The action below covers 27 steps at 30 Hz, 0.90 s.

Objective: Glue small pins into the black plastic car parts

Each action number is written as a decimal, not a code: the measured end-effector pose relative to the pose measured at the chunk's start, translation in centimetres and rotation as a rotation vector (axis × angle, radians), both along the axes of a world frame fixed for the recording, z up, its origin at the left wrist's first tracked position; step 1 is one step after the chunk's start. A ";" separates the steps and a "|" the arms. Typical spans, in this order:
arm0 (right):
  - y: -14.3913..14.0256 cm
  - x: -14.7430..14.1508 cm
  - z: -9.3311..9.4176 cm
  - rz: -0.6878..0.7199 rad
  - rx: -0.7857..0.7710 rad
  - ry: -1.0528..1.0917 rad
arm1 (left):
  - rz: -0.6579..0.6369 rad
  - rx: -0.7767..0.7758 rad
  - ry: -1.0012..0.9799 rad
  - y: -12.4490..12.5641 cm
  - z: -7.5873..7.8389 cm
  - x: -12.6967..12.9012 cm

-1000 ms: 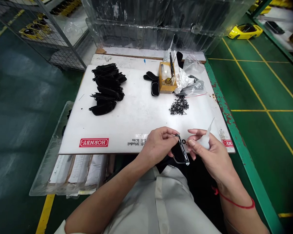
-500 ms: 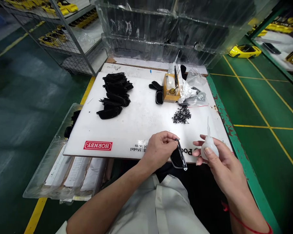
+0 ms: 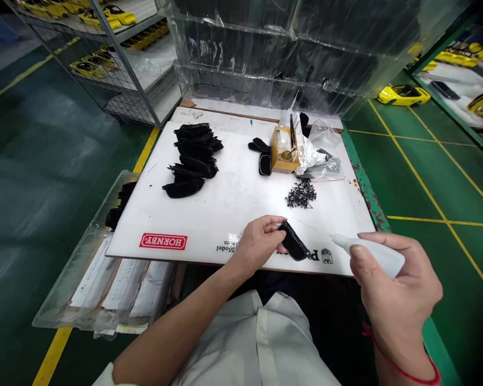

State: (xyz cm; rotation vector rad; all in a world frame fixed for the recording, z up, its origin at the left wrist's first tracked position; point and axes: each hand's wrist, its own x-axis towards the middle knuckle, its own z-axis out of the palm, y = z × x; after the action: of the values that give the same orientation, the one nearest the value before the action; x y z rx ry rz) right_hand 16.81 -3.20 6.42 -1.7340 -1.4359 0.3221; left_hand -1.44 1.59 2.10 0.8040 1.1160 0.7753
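"White tabletop is seen. Where is the black part held?"
"Pinched at one end by the left hand; probably light, stiff, best taken by its edges."
"The bottle?"
"Clasped in the right hand, likely soft; black pins are strewn beyond both."

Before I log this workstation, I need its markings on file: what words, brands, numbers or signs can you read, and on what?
"HORNBY", upside down, on the red label of the white board.
"Model", upside down, printed on the same board; the line beside it is unclear.
Large black lettering, partly hidden by the black part: not readable whole.
Emblem beside it: too small to read.
Paper sheets below the board: too blurred to read.
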 end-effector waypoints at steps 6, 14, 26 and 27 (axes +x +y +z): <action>0.3 -2.1 0.5 -0.002 0.102 -0.193 | -0.003 0.060 0.000 -0.3 -0.8 0.0; 1.0 -2.4 -0.1 0.121 0.125 -0.276 | 0.025 0.069 0.004 -0.3 -1.2 0.2; 1.9 -2.8 -1.2 0.098 0.206 -0.331 | 0.021 0.073 0.002 -0.3 -1.7 0.3; 1.9 -2.8 -1.2 0.097 0.206 -0.327 | 0.020 0.073 0.005 -0.3 -1.8 0.3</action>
State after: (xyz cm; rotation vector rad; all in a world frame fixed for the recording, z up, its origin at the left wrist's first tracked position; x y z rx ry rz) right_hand 13.96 -1.32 5.25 -1.6026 -1.7244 -0.0634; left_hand -1.11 1.27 0.35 0.8575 1.1069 0.8348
